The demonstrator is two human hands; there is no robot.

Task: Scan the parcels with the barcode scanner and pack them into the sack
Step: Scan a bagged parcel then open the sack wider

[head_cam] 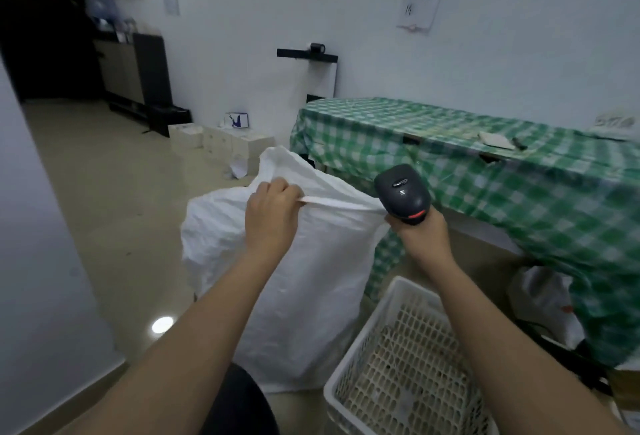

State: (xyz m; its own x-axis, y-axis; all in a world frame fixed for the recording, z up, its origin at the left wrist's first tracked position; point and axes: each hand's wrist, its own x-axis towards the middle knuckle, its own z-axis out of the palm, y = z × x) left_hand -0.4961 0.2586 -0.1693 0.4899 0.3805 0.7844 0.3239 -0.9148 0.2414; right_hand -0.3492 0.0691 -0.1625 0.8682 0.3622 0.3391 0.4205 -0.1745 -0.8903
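Left hand [272, 213] pinches the sack [294, 279] rim; right hand [420, 232] grips the barcode scanner [403, 194] against the opposite rim corner. Sack stands upright between both hands, mouth stretched flat (no parcels visible; basket [377, 306] nearest right arm).

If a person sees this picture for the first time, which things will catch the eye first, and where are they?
The big white sack stands in the middle on the floor; the left hand pinches its top edge. Just right of it, the right hand grips a dark barcode scanner. Behind stretches a green checked tablecloth, and a white plastic basket sits at the lower right.
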